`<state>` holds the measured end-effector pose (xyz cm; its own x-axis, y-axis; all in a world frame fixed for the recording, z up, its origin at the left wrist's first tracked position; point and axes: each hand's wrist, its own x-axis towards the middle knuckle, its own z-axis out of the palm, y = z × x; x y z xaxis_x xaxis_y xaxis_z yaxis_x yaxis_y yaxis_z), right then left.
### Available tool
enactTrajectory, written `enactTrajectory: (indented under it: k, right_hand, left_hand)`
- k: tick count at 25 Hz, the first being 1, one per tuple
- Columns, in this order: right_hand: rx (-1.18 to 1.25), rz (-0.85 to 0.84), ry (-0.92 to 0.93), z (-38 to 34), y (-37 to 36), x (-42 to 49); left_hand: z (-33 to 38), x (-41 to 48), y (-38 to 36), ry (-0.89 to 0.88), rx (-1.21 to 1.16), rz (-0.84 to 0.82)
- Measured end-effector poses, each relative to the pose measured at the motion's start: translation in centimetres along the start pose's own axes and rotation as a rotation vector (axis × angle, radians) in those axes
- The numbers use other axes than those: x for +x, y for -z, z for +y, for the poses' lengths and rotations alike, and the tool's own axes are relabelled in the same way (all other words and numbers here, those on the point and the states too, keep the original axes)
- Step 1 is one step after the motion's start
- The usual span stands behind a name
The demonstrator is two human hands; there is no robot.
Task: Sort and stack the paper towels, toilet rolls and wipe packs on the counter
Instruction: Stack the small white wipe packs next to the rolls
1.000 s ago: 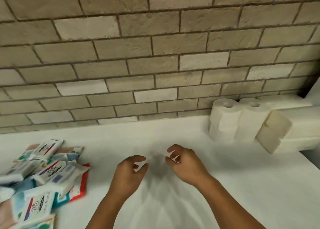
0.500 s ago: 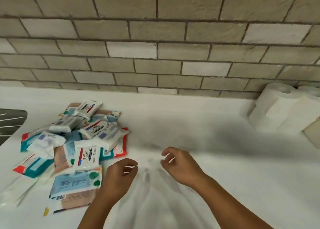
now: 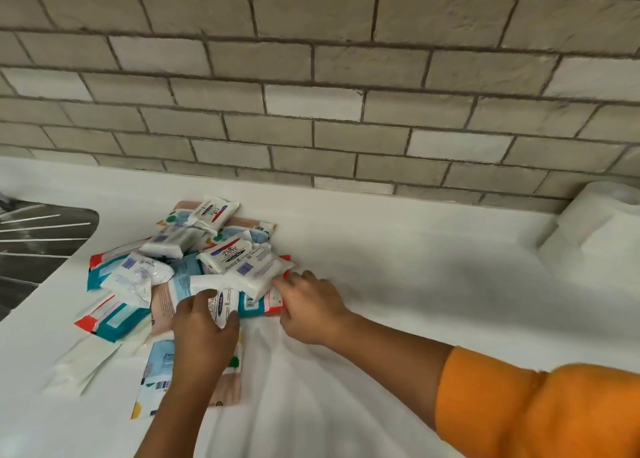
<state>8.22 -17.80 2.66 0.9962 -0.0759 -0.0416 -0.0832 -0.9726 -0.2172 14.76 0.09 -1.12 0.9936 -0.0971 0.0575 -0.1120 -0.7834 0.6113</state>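
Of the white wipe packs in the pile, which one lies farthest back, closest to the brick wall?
The white Dove pack at the pile's back edge, its red-and-blue label facing up. The other white packs lie nearer the hands.

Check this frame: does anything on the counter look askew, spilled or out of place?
Yes. The wipe packs lie in a loose heap beside the sink, overlapping at all angles, not stacked. Both hands, left hand and right hand, are at its near edge. Nothing looks spilled or torn.
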Motion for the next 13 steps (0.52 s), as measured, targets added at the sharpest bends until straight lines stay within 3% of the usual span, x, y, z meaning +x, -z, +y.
enactTrajectory:
  k: [4,7,13]
  right_hand:
    - [-0.06,-0.066,-0.017,-0.1,-2.5,3.6]
    - [-0.049,-0.12,-0.049,-0.2,-4.7,5.0]
    - [0.049,-0.101,-0.1,-0.7,-6.2,6.5]
  left_hand:
    - [-0.5,2.2,-2.3,0.23,0.162,-0.156]
    - [-1.1,3.0,-3.3,0.344,0.174,-0.15]
    - [-3.3,4.0,-4.3,0.309,0.028,-0.017]
